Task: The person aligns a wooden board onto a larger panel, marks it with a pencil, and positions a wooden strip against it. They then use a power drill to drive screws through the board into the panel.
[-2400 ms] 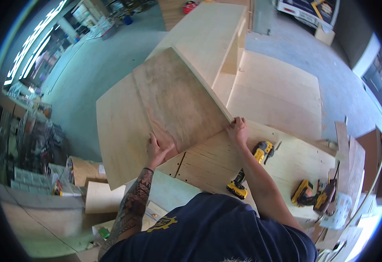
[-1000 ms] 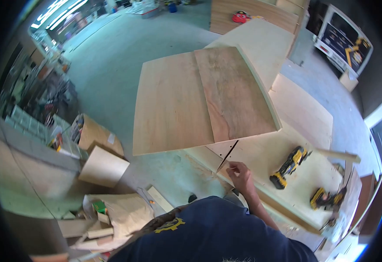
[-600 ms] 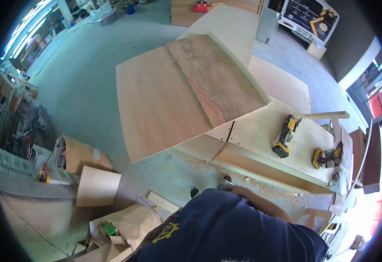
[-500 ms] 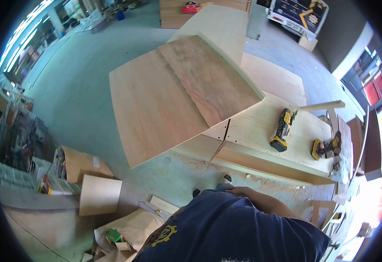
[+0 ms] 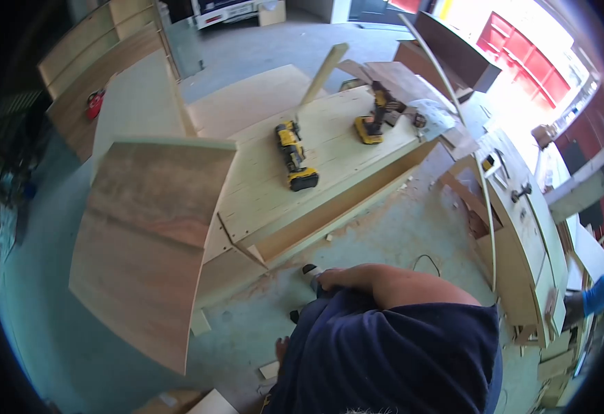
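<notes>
My right hand (image 5: 326,279) hangs low by my leg at the end of my bent arm; its fingers are mostly hidden. Past the side of my shirt, part of my left hand (image 5: 282,348) shows, fingers loosely apart with nothing in them. Neither hand touches the wood. Ahead is a pale plywood bench (image 5: 246,200). On it lie a yellow-and-black cordless power tool (image 5: 292,155) and a yellow-and-black cordless drill (image 5: 378,116). At the left, a large plywood panel (image 5: 143,255) with an edge strip overlaps the bench end.
A long open wooden box section (image 5: 343,207) runs along the bench front. A wooden strip (image 5: 324,72) sticks up behind. At right stands another work surface (image 5: 522,241) with hand tools, and a blue glove-like shape (image 5: 598,297). Wood scraps (image 5: 200,322) lie on the floor.
My view has swung right, so the bench and panel sit further left and the right-hand work surface shows. Part of my left hand now appears beside my shirt.
</notes>
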Available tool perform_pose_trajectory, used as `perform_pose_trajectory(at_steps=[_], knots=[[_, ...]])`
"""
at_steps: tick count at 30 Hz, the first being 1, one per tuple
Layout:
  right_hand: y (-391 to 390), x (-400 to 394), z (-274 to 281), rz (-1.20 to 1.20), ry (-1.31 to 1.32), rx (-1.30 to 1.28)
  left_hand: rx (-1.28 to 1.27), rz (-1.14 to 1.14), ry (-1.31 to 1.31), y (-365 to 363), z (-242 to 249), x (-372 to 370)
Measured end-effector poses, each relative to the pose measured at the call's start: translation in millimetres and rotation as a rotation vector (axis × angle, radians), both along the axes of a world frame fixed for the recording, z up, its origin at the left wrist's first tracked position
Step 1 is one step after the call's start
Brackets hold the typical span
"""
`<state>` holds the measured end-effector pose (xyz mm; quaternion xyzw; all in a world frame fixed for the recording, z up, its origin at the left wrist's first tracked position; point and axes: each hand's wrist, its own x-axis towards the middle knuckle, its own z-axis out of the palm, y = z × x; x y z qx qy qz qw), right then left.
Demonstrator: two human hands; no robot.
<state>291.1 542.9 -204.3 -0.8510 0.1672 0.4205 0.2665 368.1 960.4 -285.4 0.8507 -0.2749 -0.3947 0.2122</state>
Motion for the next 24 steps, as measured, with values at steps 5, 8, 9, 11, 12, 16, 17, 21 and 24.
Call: perform_pose_trajectory(at_steps=[5, 8, 9, 11, 12, 16, 17, 21, 24], knots=[[-30.0, -30.7, 42.9, -0.023, 0.038, 0.008, -0.007, 0.02, 0.286, -52.9, -5.8, 1.4], [-49.7, -51.9, 30.4, -0.089, 0.051, -0.036, -0.016, -0.011, 0.352, -95.0, -3.3, 6.6], [-61.0, -58.9, 9.7, -0.065, 0.08, -0.039, -0.026, -0.023, 0.369, -111.1, 0.5, 7.8], [-74.2, -79.5, -1.9, -0.06, 0.102, -0.023, -0.035, -0.046, 0.396, -144.2, 7.0, 9.8], [-81.3, -92.7, 2.7, -0.114, 0.078, -0.036, -0.038, -0.049, 0.41, -161.1, 10.4, 7.7], [-122.6, -129.3, 19.3, -0.15, 0.085, 0.012, -0.049, -0.021, 0.439, -229.4, 26.7, -5.4], [-135.4, -139.5, 16.9, -0.143, 0.07, 0.014, -0.045, -0.006, 0.447, -245.9, 30.5, -12.1], [-217.4, -170.5, 41.6, -0.373, -0.354, 0.239, 0.007, 0.064, 0.475, -298.5, 43.7, -48.8], [-300.0, -174.0, 101.3, -0.783, -1.065, 0.197, 0.024, 0.078, 0.536, -306.5, 59.3, -86.7]])
